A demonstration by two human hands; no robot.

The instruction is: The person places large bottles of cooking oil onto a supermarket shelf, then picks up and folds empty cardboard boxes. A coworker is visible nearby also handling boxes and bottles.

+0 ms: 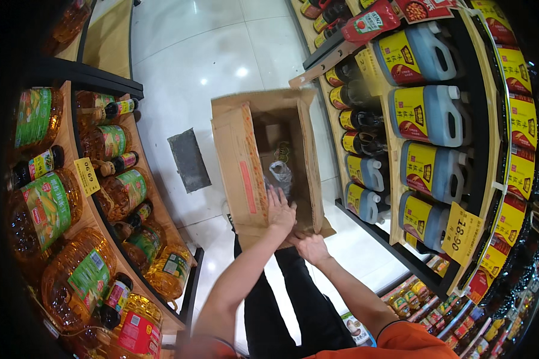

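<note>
In front of my legs is an open cardboard box (231, 166), its flaps folded outward. My left hand (280, 213) reaches over the near side into it, back up and fingers extended. Just beyond those fingertips is a crumpled clear plastic item (280, 172), perhaps a bag or wrapper; whether I touch it cannot be told. My right hand (312, 247) grips the box's near edge at the right corner, its fingertips partly hidden. The rest of the box's inside is dark.
Wooden shelves on the left hold large cooking oil bottles (49, 211) and small dark bottles (117, 298). At right, shelves carry yellow-labelled jugs (413, 112) and dark bottles (348, 119). A Heinz pouch (370, 22) juts out at upper right. A dark patch (189, 160) marks the tiled floor.
</note>
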